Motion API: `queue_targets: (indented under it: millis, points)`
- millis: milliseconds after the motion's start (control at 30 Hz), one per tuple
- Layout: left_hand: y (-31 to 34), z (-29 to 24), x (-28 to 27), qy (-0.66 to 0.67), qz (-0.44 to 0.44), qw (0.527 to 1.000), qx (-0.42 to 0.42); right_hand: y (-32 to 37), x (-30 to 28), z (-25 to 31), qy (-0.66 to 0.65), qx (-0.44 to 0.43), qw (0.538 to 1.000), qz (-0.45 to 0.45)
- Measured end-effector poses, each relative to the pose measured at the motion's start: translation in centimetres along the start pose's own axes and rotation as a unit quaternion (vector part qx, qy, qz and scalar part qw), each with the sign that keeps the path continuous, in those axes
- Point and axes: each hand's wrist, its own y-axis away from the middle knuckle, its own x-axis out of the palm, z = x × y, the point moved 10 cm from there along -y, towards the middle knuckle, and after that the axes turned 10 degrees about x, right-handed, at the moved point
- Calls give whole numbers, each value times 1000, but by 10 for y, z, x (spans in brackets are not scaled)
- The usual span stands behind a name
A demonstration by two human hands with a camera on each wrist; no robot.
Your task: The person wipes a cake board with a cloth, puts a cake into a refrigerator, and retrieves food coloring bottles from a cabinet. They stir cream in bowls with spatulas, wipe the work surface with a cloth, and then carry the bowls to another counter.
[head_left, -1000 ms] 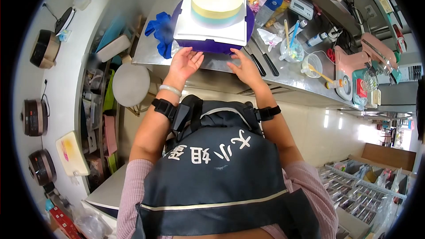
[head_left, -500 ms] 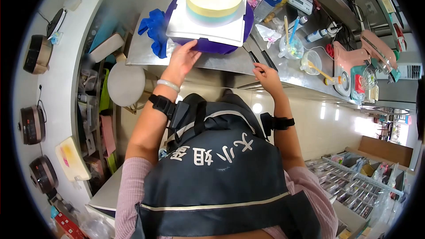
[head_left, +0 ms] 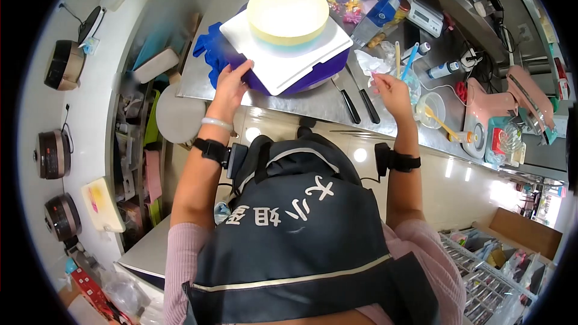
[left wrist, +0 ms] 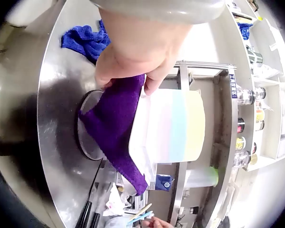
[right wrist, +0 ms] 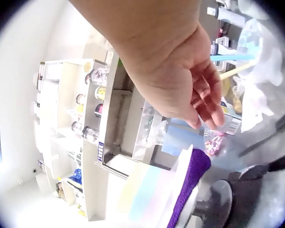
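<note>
A round pastel cake (head_left: 288, 15), banded in yellow, blue and pink, stands on a square white cake board (head_left: 277, 75). Purple cloth (left wrist: 114, 114) lies under the board, over a round turntable (left wrist: 89, 142). My left hand (head_left: 230, 87) grips the near left edge, thumb on the board side and fingers on the cloth side in the left wrist view. My right hand (head_left: 391, 93) hovers right of the cake, by a cup with two spatulas (head_left: 410, 63) and a crumpled white sheet (head_left: 370, 63). Its fingers are loosely curled, with nothing visible in them.
Two black-handled knives (head_left: 351, 106) lie near the front edge of the steel table (head_left: 289, 103). A plastic cup with a brush (head_left: 430, 108) and a pink stand mixer (head_left: 478, 105) are at right. A blue cloth (head_left: 211, 54) lies at left.
The right hand has left the purple cloth's front edge and moved right, past the knives toward the cups. The board has turned so a corner points at me; the left hand stays at its edge.
</note>
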Motion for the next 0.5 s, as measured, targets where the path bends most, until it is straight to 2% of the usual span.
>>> queue_targets:
  millis: [133,200,267,333,400,467,500]
  points:
    - [-6,5,-7,-14,-17,1000,5,-23,-23,17,-66,0,998,-19]
    - [-8,-3,-8,-25,-25,999,21,-30,-42,29,-48,-22,997,-62]
    - [-11,-5,-9,-30,-25,999,23,-31,-60,43,-62,-24,996,-61]
    - [-14,-5,-10,-35,-19,999,22,-36,-81,58,-17,-48,995,-89]
    - [-17,-3,-16,-41,-38,998,19,-40,-103,73,-42,-66,991,-107]
    - [-12,-2,-16,-47,-50,997,16,-47,-128,96,0,-82,989,-121]
    - [-14,3,-23,-51,-67,996,3,-49,-139,111,-31,-86,989,-119]
